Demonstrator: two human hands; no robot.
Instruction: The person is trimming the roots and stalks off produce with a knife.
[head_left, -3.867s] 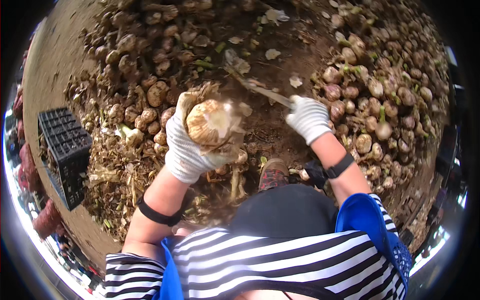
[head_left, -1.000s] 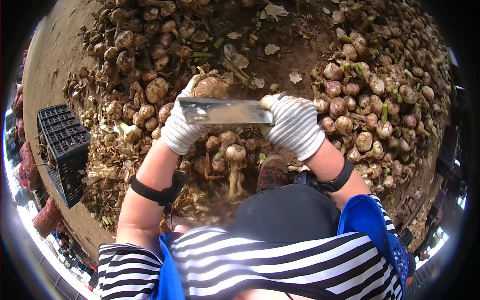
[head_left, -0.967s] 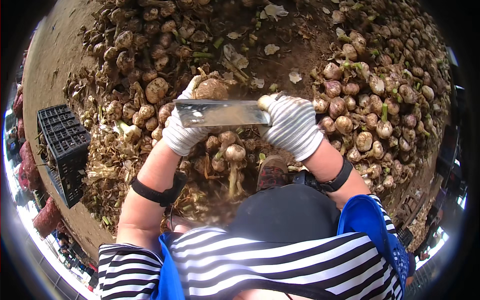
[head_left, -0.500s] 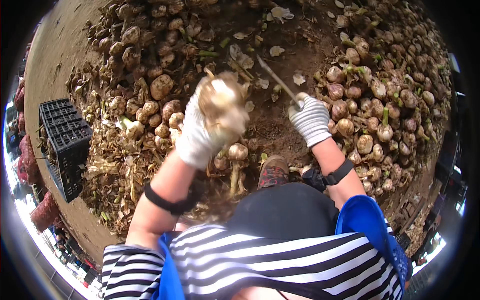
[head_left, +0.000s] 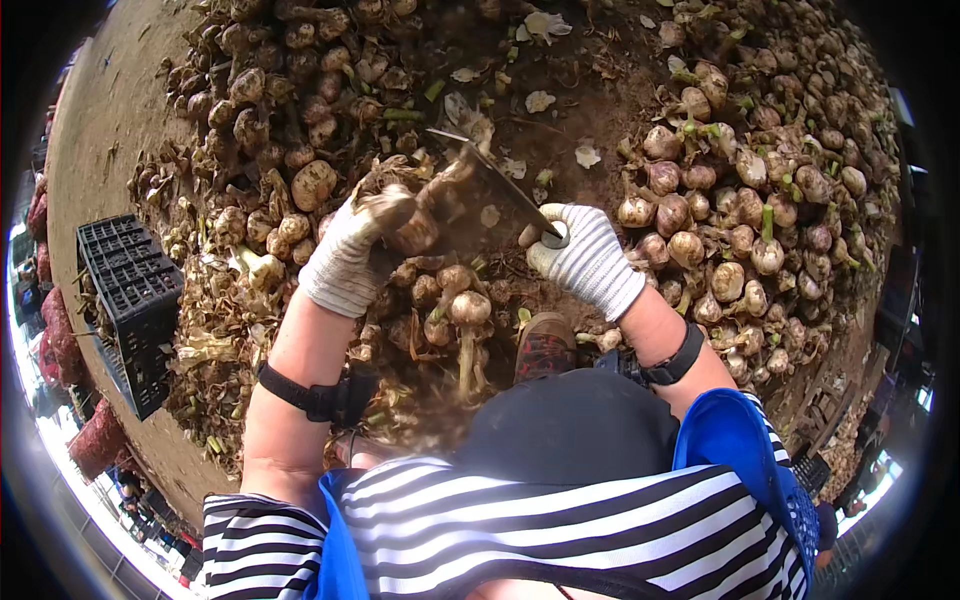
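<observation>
My left hand (head_left: 346, 255), in a white knit glove, is closed around a garlic bulb (head_left: 413, 233) whose dry stalk points up and to the right. Motion blurs the bulb, and its lower side is hidden by my fingers. A knife (head_left: 508, 192) is gripped in my gloved right hand (head_left: 590, 258), its blade slanting up and leftward to the stalk. The blade overlaps the stalk's upper end; whether it touches I cannot tell. Just below my left hand lie more garlic bulbs (head_left: 470, 308), one with a thick stalk pointing toward me.
A large heap of garlic (head_left: 735, 215) spreads on the right. Another pile (head_left: 290, 200) lies on the left among dry leaves and skins. The black plastic crate (head_left: 130, 285) stands at far left. My shoe (head_left: 546, 345) rests between the heaps on the dirt floor.
My left hand has moved left and slightly down, turning the garlic so its stalk shows. My right hand has shifted left and down, swinging the knife blade across to the stalk.
</observation>
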